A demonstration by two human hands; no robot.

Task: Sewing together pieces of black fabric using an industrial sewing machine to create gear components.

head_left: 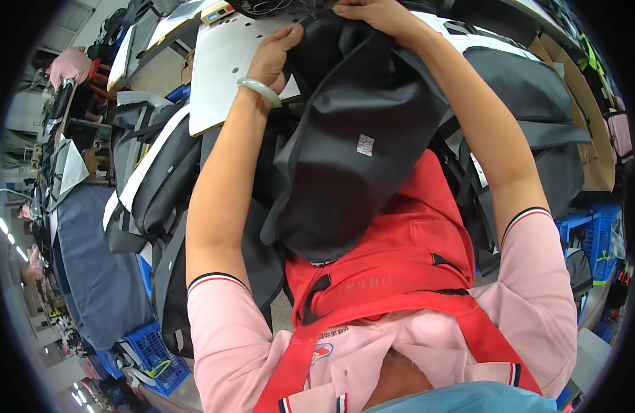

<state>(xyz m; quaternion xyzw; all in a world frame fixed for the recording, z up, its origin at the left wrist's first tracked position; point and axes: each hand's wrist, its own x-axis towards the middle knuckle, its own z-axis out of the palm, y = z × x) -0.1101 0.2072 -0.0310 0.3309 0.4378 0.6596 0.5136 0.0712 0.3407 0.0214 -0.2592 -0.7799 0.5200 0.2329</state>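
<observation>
A large black fabric piece [352,138] with a smooth, slightly shiny face hangs from the work table down over my red apron. It carries a small pale square patch. At the fabric's upper left edge my left hand [272,60] is closed, thumb on top, its other fingers partly hidden; a pale bangle [259,91] circles that wrist. My right hand [378,14] pinches the fabric's far upper edge near the top of the view. Just beyond both hands sits a dark machine part [276,5], mostly cut off by the frame.
A white tabletop [224,76] lies under and left of my left hand. Black sewn pieces [173,179] are heaped on the left, and more black fabric [520,86] lies on the right beside a cardboard box [596,155]. Blue crates [159,358] stand low at the left and right.
</observation>
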